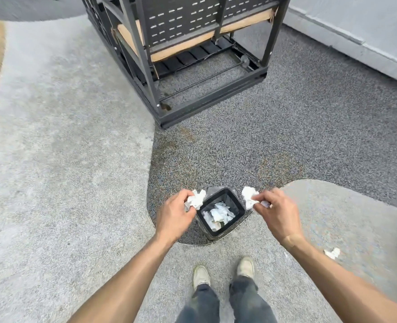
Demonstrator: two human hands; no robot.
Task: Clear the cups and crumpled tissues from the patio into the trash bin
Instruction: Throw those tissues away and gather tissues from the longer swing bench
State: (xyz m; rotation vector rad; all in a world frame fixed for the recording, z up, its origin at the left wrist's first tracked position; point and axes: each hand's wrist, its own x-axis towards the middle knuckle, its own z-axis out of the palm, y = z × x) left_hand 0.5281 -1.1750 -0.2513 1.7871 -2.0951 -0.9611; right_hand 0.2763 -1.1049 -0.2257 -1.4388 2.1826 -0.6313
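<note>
A small black trash bin with a clear liner stands on the patio floor just ahead of my feet, several crumpled white tissues lying inside. My left hand grips a crumpled white tissue at the bin's left rim. My right hand pinches another crumpled tissue at the bin's right rim. Both hands hover above the bin's sides. One more crumpled tissue lies on the floor at my right. No cups are visible.
A dark metal patio bench with tan cushions stands ahead, seen from behind. A grey wall base runs along the right. The floor has light grey and dark speckled patches. My two shoes stand behind the bin.
</note>
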